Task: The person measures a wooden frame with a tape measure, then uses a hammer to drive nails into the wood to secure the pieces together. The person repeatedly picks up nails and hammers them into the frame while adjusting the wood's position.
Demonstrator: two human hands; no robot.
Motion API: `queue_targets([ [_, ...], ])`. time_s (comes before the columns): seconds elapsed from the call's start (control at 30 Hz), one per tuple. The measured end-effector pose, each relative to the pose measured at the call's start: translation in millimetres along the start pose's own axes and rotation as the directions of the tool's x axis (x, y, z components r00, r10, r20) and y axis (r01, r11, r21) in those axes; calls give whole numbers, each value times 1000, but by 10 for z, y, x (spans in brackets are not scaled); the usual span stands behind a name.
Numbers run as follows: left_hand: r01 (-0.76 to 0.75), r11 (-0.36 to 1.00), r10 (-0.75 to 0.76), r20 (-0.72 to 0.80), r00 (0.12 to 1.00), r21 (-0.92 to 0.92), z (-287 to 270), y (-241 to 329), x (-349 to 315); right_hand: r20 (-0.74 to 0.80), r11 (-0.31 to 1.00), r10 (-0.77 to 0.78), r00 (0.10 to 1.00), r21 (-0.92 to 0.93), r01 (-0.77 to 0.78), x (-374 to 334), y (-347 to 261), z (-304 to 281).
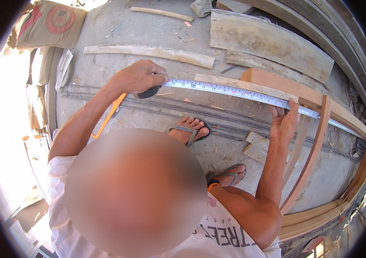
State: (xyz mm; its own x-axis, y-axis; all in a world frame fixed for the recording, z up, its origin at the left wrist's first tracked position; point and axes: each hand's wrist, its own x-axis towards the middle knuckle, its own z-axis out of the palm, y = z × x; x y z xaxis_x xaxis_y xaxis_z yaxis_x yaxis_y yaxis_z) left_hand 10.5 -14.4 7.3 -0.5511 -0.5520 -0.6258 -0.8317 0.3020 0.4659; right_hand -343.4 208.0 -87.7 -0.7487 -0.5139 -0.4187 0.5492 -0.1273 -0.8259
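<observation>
My left hand (142,77) is closed around the dark case of a tape measure (149,91). From it, the long white blade (226,89) stretches to the right along a wooden frame (307,88). A thin wood strip (239,84) lies along the blade's far edge, its right end at my fingers. My right hand (285,122) pinches the blade and that strip end near the frame's upright crosspiece (316,150). Beyond this crosspiece the blade runs on toward the frame's far right corner.
An orange curved tool (110,115) lies beside my left forearm. Loose wood pieces (148,53) and wide boards (269,43) lie on the concrete floor. Long dark bars (217,112) pass by my sandalled feet (189,131). A paper sack (50,25) sits at the far left.
</observation>
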Motion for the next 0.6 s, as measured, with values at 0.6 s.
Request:
queue_targets([
  [0.6,-4,999,3,-32,999,-45,25,-88,-28,-8,999,23,1000,32,-23,-106,16,191],
])
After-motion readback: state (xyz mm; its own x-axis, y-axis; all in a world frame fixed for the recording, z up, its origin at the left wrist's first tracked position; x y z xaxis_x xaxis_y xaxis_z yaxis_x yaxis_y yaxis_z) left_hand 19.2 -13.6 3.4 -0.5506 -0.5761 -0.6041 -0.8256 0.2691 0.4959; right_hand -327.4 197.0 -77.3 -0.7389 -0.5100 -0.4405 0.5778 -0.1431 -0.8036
